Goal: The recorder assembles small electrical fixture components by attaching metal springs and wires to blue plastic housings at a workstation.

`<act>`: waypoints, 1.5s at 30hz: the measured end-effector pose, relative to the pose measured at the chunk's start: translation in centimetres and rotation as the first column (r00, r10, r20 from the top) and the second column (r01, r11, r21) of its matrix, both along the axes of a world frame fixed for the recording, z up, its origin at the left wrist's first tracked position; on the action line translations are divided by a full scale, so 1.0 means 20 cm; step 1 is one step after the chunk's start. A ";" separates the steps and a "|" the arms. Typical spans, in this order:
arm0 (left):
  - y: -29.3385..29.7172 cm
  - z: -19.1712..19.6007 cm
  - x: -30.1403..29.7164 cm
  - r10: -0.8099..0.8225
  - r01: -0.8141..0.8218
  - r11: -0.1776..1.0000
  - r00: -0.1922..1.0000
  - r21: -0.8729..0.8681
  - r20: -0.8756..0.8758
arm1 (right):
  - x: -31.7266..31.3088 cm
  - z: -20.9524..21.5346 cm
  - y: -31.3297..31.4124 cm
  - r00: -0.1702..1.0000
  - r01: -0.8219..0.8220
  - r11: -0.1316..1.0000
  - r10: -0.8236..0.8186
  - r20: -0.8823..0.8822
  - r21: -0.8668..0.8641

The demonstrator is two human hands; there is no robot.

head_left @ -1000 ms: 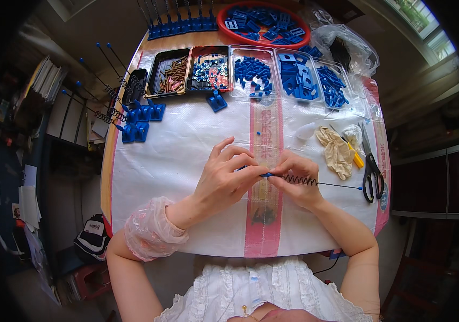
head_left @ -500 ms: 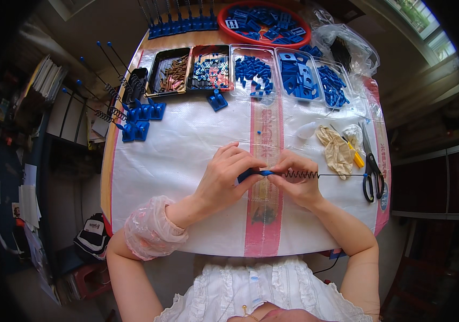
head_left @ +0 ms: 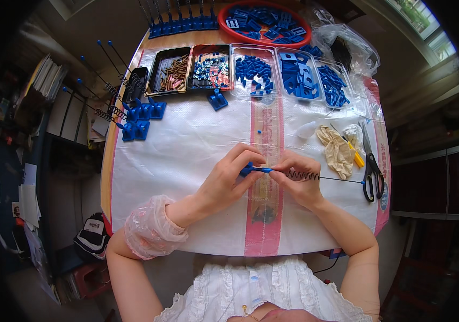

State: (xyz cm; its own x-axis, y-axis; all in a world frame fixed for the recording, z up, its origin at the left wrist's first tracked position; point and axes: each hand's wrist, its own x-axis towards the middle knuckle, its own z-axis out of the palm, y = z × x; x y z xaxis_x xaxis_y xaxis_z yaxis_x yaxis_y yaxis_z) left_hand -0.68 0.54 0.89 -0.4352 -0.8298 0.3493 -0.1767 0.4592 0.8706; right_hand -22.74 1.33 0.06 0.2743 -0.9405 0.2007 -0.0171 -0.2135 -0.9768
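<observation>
The head view shows, over the middle of the table and in front of the person's chest, a blue plastic piece with a tapered end (head_left: 248, 169) meeting a black wire with a coiled section (head_left: 303, 175). The left hand (head_left: 228, 180) pinches the blue piece between thumb and fingers, hiding part of it, while the right hand (head_left: 300, 180) presses thumb and forefinger together at the join; whether they grip wire or blue tip there is too small to tell. Holding from both sides probably keeps the two parts in line. The coil lies along the right hand, and the straight wire juts rightward to a small blue end cap (head_left: 363, 182), its length apparently needing that free side. A small blue bead (head_left: 259, 132) lies just beyond the hands on a white woven sheet (head_left: 186, 134), which likely shields the tabletop. Farther out, black-handled scissors (head_left: 370, 169) lie to the right, and brass-coloured screws (head_left: 175, 75) and small blue plastic pieces (head_left: 253, 72) sit in separate trays, presumably sorted for easy picking.
</observation>
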 end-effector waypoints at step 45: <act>0.00 0.02 0.01 -0.001 0.001 0.997 1.000 0.075 -0.008 | -0.01 0.00 -0.01 0.996 -0.045 0.996 0.039 -0.082 -0.073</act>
State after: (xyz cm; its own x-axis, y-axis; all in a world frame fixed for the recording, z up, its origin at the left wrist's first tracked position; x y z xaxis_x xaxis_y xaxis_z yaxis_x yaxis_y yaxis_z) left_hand -0.41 0.46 1.21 -0.4337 -0.8533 0.2896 -0.1696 0.3929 0.9038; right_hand -22.90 1.11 0.12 0.3317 -0.9108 0.2460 -0.0840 -0.2882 -0.9539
